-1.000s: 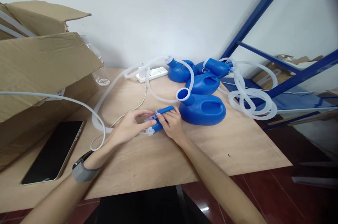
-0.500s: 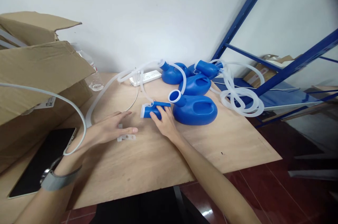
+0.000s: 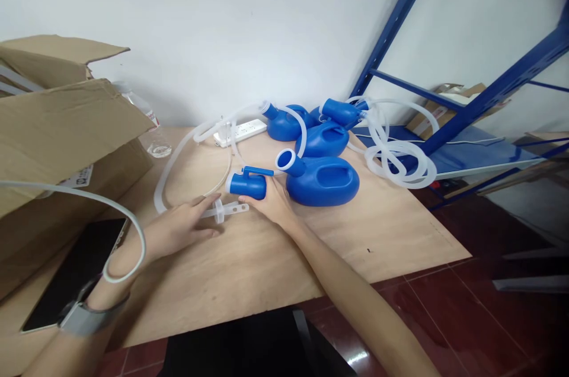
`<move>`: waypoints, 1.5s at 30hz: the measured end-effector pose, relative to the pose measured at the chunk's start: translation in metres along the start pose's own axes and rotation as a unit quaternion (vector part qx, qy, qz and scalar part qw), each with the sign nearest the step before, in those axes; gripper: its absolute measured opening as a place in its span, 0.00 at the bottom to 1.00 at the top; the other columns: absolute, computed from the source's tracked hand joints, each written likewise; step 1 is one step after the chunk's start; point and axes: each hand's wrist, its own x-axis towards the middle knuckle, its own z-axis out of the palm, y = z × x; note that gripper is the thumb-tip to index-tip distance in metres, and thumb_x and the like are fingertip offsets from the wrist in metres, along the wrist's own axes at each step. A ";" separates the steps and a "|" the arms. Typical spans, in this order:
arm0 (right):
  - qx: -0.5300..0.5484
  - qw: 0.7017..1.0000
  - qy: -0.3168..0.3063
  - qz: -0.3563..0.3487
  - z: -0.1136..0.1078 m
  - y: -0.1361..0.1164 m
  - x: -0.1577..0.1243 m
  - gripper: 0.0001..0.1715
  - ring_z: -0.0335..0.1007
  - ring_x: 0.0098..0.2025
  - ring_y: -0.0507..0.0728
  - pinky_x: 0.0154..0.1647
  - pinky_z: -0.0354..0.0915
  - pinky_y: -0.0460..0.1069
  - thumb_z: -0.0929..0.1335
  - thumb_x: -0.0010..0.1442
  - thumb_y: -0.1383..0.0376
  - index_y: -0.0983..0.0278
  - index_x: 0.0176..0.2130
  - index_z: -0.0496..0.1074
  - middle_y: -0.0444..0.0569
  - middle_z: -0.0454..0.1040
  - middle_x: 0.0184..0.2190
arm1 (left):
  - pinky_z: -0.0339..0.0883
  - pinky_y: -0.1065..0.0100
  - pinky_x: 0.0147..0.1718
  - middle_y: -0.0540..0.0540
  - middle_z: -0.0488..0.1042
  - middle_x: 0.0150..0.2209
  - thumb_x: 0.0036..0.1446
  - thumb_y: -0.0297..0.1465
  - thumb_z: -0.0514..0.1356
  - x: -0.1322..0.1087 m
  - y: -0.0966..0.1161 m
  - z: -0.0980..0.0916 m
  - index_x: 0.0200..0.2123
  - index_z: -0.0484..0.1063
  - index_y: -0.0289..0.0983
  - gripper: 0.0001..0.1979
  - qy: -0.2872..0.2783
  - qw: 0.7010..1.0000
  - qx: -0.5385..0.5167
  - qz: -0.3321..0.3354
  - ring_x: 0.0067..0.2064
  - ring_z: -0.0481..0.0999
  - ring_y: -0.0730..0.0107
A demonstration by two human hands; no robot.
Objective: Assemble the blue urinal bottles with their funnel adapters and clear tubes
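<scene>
Right hand (image 3: 270, 200) over wooden table (image 3: 249, 273), white wall (image 3: 200, 21) behind.

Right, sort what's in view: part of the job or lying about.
Apparently in the job: small blue cup, in the right hand; clear strap, beside the left hand; hose; blue jugs.
Seemingly lying about: phone; water bottle; power strip.

The wooden table (image 3: 240, 273) carries blue jugs (image 3: 311, 188), pale tubing (image 3: 162, 181), a power strip (image 3: 246, 131), a cardboard box (image 3: 66, 122) and a phone (image 3: 73, 276).
</scene>
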 end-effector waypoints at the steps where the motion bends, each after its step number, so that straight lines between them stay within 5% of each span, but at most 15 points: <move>1: 0.012 1.000 0.002 -0.006 0.000 -0.001 0.000 0.46 0.73 0.64 0.69 0.67 0.68 0.64 0.82 0.52 0.50 0.57 0.63 0.71 0.57 0.76 0.62 | 0.75 0.48 0.52 0.34 0.79 0.61 0.59 0.49 0.61 0.003 0.006 0.002 0.71 0.65 0.41 0.40 0.008 1.000 0.004 0.002 0.54 0.83 0.38; 5: 0.041 0.999 0.024 -0.006 0.001 0.000 0.001 0.44 0.72 0.65 0.69 0.70 0.66 0.64 0.84 0.48 0.54 0.61 0.60 0.74 0.61 0.73 0.62 | 0.75 0.56 0.50 0.36 0.80 0.59 0.59 0.47 0.59 0.011 0.019 -0.004 0.65 0.70 0.38 0.34 0.034 0.999 -0.008 0.031 0.51 0.84 0.47; 9: 0.118 0.990 0.019 0.075 0.004 0.006 0.004 0.49 0.75 0.61 0.68 0.65 0.70 0.64 0.84 0.46 0.50 0.61 0.61 0.71 0.59 0.79 0.57 | 0.75 0.59 0.43 0.41 0.85 0.48 0.55 0.46 0.61 0.010 0.014 -0.032 0.60 0.72 0.40 0.31 0.065 0.997 -0.004 0.031 0.38 0.85 0.53; 12: 0.160 0.981 -0.004 0.105 0.006 0.008 0.003 0.52 0.76 0.61 0.67 0.64 0.72 0.64 0.84 0.46 0.49 0.59 0.64 0.70 0.57 0.80 0.57 | 0.75 0.62 0.39 0.44 0.85 0.48 0.55 0.49 0.63 0.008 0.014 -0.059 0.56 0.73 0.44 0.27 0.118 0.992 -0.007 0.038 0.41 0.85 0.52; 16: 0.162 0.983 -0.040 0.082 0.004 0.005 0.001 0.51 0.77 0.61 0.66 0.64 0.71 0.64 0.82 0.50 0.48 0.56 0.66 0.68 0.54 0.81 0.56 | 0.73 0.55 0.49 0.42 0.84 0.50 0.60 0.53 0.57 0.025 0.034 -0.074 0.59 0.74 0.41 0.31 0.192 0.978 0.054 0.054 0.46 0.83 0.47; 24: 0.026 0.998 -0.005 -0.059 -0.017 -0.008 -0.015 0.25 0.75 0.63 0.62 0.67 0.71 0.59 0.71 0.69 0.52 0.55 0.62 0.74 0.54 0.76 0.61 | 0.71 0.55 0.50 0.38 0.84 0.49 0.65 0.48 0.51 0.098 0.104 -0.053 0.63 0.73 0.38 0.31 0.165 0.972 0.148 0.081 0.51 0.82 0.44; 29: -0.073 0.972 0.097 -0.203 -0.103 -0.013 -0.031 0.10 0.82 0.50 0.62 0.54 0.77 0.59 0.69 0.70 0.62 0.55 0.49 0.80 0.51 0.84 0.47 | 0.71 0.57 0.47 0.38 0.83 0.48 0.68 0.48 0.51 0.110 0.113 -0.051 0.58 0.73 0.36 0.28 0.120 0.973 0.135 0.141 0.49 0.82 0.45; 31: -0.125 0.967 0.157 -0.158 -0.147 0.000 -0.024 0.09 0.82 0.46 0.64 0.53 0.76 0.62 0.70 0.70 0.59 0.55 0.46 0.81 0.51 0.84 0.43 | 0.70 0.58 0.45 0.37 0.82 0.48 0.70 0.48 0.50 0.111 0.113 -0.050 0.57 0.73 0.36 0.26 0.109 0.973 0.127 0.159 0.48 0.82 0.47; 34: -0.207 0.967 0.137 -0.063 -0.190 0.035 -0.002 0.22 0.76 0.59 0.72 0.62 0.69 0.70 0.72 0.65 0.47 0.56 0.51 0.80 0.56 0.81 0.54 | 0.69 0.59 0.45 0.38 0.82 0.47 0.72 0.48 0.48 0.113 0.114 -0.046 0.59 0.71 0.36 0.26 0.096 0.975 0.114 0.167 0.47 0.82 0.50; 37: -0.184 0.981 0.061 -0.015 -0.192 0.070 0.012 0.27 0.75 0.60 0.71 0.62 0.68 0.69 0.68 0.67 0.42 0.57 0.54 0.78 0.56 0.80 0.57 | 0.69 0.59 0.46 0.38 0.82 0.49 0.75 0.47 0.45 0.117 0.116 -0.038 0.66 0.67 0.37 0.28 0.089 0.977 0.100 0.168 0.48 0.81 0.51; 41: -0.167 0.978 0.121 0.011 -0.172 0.089 0.014 0.27 0.79 0.50 0.70 0.55 0.71 0.67 0.68 0.65 0.40 0.57 0.47 0.77 0.54 0.83 0.47 | 0.69 0.58 0.52 0.36 0.78 0.58 0.69 0.55 0.55 0.123 0.114 -0.030 0.72 0.61 0.37 0.38 0.080 0.979 0.097 0.161 0.56 0.79 0.46; 45: -0.163 0.980 0.114 0.002 -0.167 0.085 0.014 0.25 0.80 0.49 0.70 0.53 0.72 0.65 0.69 0.64 0.40 0.56 0.44 0.78 0.53 0.83 0.46 | 0.68 0.59 0.54 0.35 0.75 0.63 0.67 0.49 0.63 0.124 0.111 -0.029 0.76 0.53 0.39 0.42 0.072 0.976 0.103 0.176 0.58 0.78 0.46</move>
